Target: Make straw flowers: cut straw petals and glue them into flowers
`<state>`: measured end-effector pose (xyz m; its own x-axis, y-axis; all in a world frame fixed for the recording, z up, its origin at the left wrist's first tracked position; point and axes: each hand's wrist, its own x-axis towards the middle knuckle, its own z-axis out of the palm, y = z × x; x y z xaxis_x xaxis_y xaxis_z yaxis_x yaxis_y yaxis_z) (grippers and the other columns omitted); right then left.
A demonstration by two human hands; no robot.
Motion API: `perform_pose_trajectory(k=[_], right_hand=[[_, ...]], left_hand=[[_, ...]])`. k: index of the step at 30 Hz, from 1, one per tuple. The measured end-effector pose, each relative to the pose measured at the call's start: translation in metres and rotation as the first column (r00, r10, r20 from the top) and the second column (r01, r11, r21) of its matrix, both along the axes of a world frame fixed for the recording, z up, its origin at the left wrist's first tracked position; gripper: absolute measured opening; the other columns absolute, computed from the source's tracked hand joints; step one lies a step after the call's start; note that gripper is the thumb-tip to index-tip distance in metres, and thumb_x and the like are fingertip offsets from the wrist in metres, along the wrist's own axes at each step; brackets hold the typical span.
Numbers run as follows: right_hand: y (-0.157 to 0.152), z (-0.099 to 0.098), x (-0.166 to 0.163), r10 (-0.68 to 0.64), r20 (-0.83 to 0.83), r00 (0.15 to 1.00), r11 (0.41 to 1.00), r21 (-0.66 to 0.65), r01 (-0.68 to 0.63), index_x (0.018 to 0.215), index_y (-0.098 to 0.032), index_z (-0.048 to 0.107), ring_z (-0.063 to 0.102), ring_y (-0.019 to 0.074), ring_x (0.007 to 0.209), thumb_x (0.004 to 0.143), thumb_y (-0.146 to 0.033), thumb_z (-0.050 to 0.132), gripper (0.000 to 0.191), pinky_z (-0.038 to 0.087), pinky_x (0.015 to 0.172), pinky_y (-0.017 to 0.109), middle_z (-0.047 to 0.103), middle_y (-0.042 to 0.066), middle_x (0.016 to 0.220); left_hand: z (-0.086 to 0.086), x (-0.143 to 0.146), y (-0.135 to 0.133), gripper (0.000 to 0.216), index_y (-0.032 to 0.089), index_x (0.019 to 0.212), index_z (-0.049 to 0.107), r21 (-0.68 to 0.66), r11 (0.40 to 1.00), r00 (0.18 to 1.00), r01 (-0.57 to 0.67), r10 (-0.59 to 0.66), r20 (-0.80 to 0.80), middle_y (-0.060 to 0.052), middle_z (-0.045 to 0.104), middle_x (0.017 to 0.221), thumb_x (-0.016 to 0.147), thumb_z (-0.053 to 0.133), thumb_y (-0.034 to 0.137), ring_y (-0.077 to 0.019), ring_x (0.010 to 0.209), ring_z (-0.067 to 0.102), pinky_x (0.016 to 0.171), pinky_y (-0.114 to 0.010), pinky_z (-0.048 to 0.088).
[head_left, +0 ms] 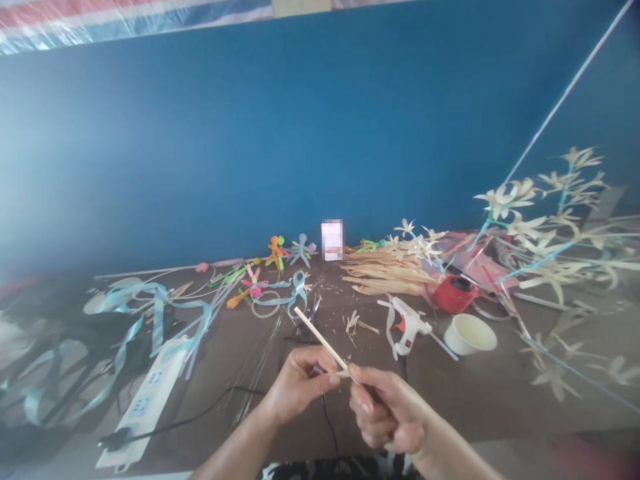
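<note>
A thin pale strip of dried leaf (318,335) slants up and to the left from between my two hands. My left hand (299,383) pinches its lower part with thumb and fingers curled. My right hand (385,410) is closed around the strip's lower end, thumb tip touching the left thumb. Both hands hover above the brown table (235,353) near its front edge.
A white glue gun (407,325), a red tape roll (454,293) and a white cup (470,333) lie right of centre. Bundled straw strips (385,273) and straw flowers on stems (545,233) fill the right. A power strip (145,393), light-blue ribbons (160,313) and small coloured figures (277,252) lie left.
</note>
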<state>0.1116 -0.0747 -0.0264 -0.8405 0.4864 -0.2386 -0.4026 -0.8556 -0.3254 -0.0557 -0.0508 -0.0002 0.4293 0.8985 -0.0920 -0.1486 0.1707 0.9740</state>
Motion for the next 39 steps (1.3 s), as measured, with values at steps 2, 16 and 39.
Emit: perform_pose_trajectory(k=[2,16,39], right_hand=[[-0.002,-0.001,0.003,-0.014,-0.004,1.0,1.0,0.017,0.014,0.05,-0.014,0.049,0.011,0.0004,0.024,0.08,-0.044,0.038,0.044,0.01,0.03,0.015,0.021,-0.011,0.03],[0.021,-0.004,0.017,-0.637,0.374,0.674,0.77,0.351,0.532,0.073,-0.017,0.051,0.011,0.0019,0.035,0.071,-0.042,0.056,0.025,0.01,0.033,0.016,0.017,-0.012,0.044],[0.039,-0.011,-0.009,-0.676,0.441,0.591,0.725,0.542,0.425,0.059,-0.016,0.046,0.017,0.0015,0.033,0.064,-0.037,0.062,0.027,0.011,0.033,0.017,0.026,-0.011,0.04]], left_hand=[[0.001,0.001,0.0,0.009,0.015,0.055,0.06,0.027,1.0,1.0,-0.006,0.007,-0.022,-0.001,0.052,0.057,0.059,0.067,0.02,-0.0103,0.055,0.045,0.055,-0.022,0.034],[-0.025,0.013,0.017,0.014,0.016,0.064,0.058,-0.324,0.91,0.951,-0.258,0.298,0.078,0.001,0.053,0.058,0.063,0.064,0.028,-0.0054,0.049,0.043,0.042,-0.016,0.031],[-0.039,0.025,0.011,0.026,0.013,0.07,0.062,-0.247,0.926,0.957,-0.287,0.29,-0.024,-0.003,0.059,0.065,0.059,0.065,0.037,-0.0082,0.049,0.048,0.039,-0.017,0.034]])
